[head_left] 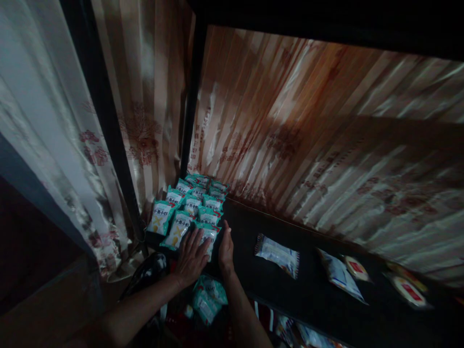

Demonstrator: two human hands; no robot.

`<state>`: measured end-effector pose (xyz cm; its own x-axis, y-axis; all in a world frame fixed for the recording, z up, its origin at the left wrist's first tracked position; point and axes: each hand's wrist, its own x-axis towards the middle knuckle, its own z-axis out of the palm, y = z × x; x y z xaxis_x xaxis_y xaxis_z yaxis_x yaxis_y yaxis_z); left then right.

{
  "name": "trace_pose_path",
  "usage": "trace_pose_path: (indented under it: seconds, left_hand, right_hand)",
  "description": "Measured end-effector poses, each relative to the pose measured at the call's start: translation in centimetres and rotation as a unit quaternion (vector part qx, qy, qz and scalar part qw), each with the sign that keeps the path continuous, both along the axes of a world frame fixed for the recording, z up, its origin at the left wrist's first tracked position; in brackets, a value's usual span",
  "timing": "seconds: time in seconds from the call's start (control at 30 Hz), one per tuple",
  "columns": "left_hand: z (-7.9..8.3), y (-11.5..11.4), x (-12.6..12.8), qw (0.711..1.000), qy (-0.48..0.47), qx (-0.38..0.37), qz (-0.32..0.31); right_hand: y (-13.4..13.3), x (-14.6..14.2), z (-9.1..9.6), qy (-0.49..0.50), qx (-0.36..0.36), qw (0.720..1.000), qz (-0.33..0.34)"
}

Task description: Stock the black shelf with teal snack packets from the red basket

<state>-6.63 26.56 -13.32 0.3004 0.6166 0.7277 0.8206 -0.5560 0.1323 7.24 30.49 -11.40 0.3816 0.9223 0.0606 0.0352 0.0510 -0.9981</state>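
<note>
At the far left, a pale curtain with reddish printed trees hangs in folds and runs on behind everything to the right edge. Two dark uprights stand against it: a slanting post and, further right, a corner post. Between their feet and a little beyond, on a black shelf, I count at least eleven teal packets, set in three rough columns running back to the corner; the rearmost overlap too much for an exact number. Three make up the front row.

One left hand lies palm down over the front of this group, its fingers stretched and slightly spread across the packets, gripping nothing that I can see. Below the shelf edge, at least two loose teal bags lie in the gloom. One right hand stands on edge just beside the right-hand column, fingers straight and together, closed on nothing; whether it touches a packet I can't tell.

Well apart, further along the shelf, come two blue-and-white packets, then two pale packs with red labels, with one yellowish packet behind the second.
</note>
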Motion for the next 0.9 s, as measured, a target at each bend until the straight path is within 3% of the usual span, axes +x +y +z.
trace_pose_path:
  seconds: [0.23,0.53,0.8,0.9]
  left_hand:
    - [-0.7,0.5,0.1,1.000,0.010,0.006,-0.005]
    - [-0.9,0.8,0.0,1.000,0.006,0.013,-0.002]
    - [-0.9,0.8,0.1,1.000,-0.002,0.026,0.009]
    - [-1.0,0.8,0.1,1.000,-0.002,0.024,0.012]
  right_hand:
    - [3.1,0.4,0.9,0.087,-0.029,0.995,0.051]
    - [3.4,0.0,1.3,0.106,-0.054,0.988,0.093]
    - [5.5,1.2,0.2,0.061,0.002,0.998,-0.010]
    - [6.7,1.5,-0.3,0.045,-0.020,0.999,-0.004]
